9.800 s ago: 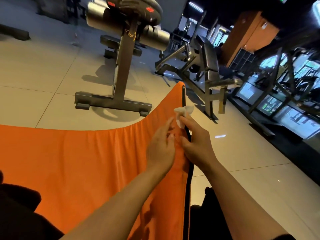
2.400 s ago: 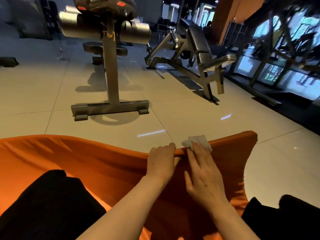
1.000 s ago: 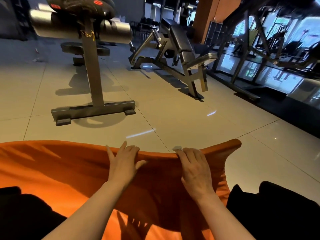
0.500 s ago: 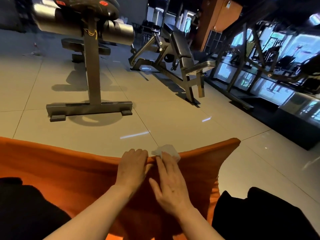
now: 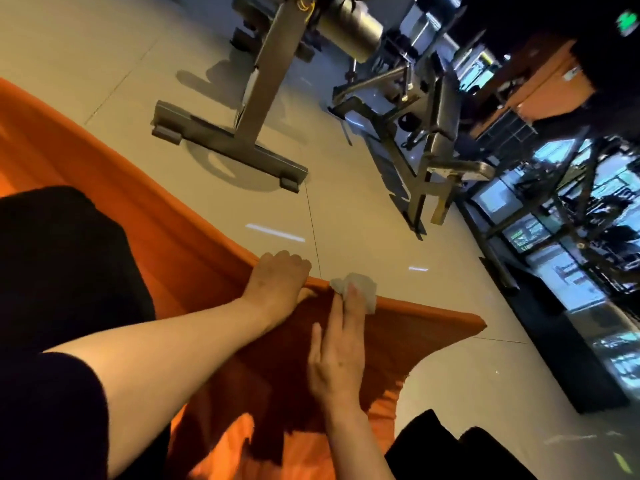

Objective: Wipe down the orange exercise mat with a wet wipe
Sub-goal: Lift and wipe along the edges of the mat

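Note:
The orange exercise mat (image 5: pixel 426 337) lies across my lap and runs off to the upper left, its far edge raised. My left hand (image 5: pixel 277 282) grips that raised edge, fingers curled over it. Just to its right, my right hand (image 5: pixel 341 351) lies flat on the mat with straight fingers and presses a crumpled white wet wipe (image 5: pixel 360 289) against the top edge. The wipe sticks out past my fingertips.
A steel weight stand (image 5: pixel 242 133) rests on the pale tiled floor beyond the mat. A black padded bench (image 5: pixel 433 129) is further right. Dark racks and windows (image 5: pixel 571 237) line the right side. My legs in black clothing (image 5: pixel 62 271) flank the mat.
The view has tilted strongly to the right. My hands stay together on the mat's raised edge, the right one still pressing the wipe there beside the left.

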A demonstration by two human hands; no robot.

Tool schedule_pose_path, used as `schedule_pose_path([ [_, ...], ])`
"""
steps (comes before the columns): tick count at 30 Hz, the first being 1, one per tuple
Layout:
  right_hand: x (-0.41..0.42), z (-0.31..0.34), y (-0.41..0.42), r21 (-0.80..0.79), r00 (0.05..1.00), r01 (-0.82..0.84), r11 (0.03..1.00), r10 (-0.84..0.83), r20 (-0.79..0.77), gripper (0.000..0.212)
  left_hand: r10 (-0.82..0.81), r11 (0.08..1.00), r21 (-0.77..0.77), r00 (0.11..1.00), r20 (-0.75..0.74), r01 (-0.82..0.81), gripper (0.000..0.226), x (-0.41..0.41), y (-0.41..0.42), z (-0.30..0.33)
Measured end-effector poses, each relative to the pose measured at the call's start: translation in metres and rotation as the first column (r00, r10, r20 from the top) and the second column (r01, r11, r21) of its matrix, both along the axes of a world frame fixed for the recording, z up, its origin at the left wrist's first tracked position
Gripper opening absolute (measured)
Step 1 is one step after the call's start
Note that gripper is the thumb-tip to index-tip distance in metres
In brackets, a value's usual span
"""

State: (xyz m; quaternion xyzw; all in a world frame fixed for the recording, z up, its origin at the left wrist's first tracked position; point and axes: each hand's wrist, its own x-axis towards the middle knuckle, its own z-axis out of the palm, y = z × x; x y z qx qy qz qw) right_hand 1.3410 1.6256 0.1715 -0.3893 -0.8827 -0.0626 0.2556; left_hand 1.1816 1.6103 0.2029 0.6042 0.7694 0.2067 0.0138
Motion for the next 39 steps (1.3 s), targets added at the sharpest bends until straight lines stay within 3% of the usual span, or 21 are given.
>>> schedule_pose_path([
  [2,0.008,0.009,0.013,0.036,0.998,0.003,0.999,-0.005,0.056,0.053,-0.003,1.000,-0.003,1.000,0.017,0.003,0.041,-0.001,0.000,0.000],
  [7,0.026,0.025,0.034,-0.039,0.946,0.305,0.952,-0.308,-0.099,0.063,-0.017,1.000,0.006,1.000,0.006,0.017,0.042,0.003,0.001,0.001],
  [11,0.004,0.013,0.017,-0.118,0.987,0.121,0.986,-0.132,-0.090,0.070,0.005,1.000,-0.005,1.000,0.007,-0.005,0.039,0.002,0.003,-0.002],
  [14,-0.013,0.006,0.004,-0.132,0.997,-0.068,0.989,0.072,0.031,0.066,0.016,1.000,-0.009,1.000,0.006,-0.016,0.032,0.000,0.004,-0.004],
  [16,-0.016,0.006,0.005,-0.090,0.990,-0.074,0.993,0.085,0.117,0.064,0.012,1.000,-0.008,1.000,0.016,-0.012,0.032,-0.002,0.003,-0.003],
  [20,0.006,0.023,0.029,-0.003,0.965,0.257,0.966,-0.257,0.046,0.056,-0.025,0.999,-0.022,0.999,0.034,0.025,0.042,-0.003,-0.001,-0.001],
  [22,0.010,0.029,0.033,-0.005,0.944,0.328,0.945,-0.328,0.043,0.055,-0.027,0.999,-0.023,0.999,0.031,0.028,0.042,-0.002,-0.002,-0.002],
  [27,-0.024,0.010,0.001,-0.017,0.997,-0.058,0.998,0.058,0.050,0.057,-0.008,1.000,-0.025,1.000,0.016,0.008,0.032,-0.004,-0.003,-0.003],
  [30,-0.024,0.010,0.004,0.052,0.998,-0.057,0.997,0.056,0.020,0.073,-0.019,0.999,-0.032,1.000,0.018,0.020,0.034,-0.005,-0.004,-0.002],
  [34,-0.009,0.021,0.019,0.071,0.974,0.138,0.988,-0.123,-0.189,0.046,-0.037,0.998,-0.041,0.999,0.040,0.039,0.042,-0.006,-0.007,-0.002],
  [37,-0.019,0.024,0.019,-0.004,0.958,0.121,0.993,-0.118,-0.260,0.031,-0.022,0.999,-0.042,1.000,0.021,0.023,0.043,-0.006,-0.007,-0.004],
  [39,-0.028,0.025,0.017,-0.028,0.972,0.054,0.998,-0.059,-0.229,0.026,-0.014,0.999,-0.037,1.000,0.009,0.014,0.041,-0.006,-0.007,-0.005],
])
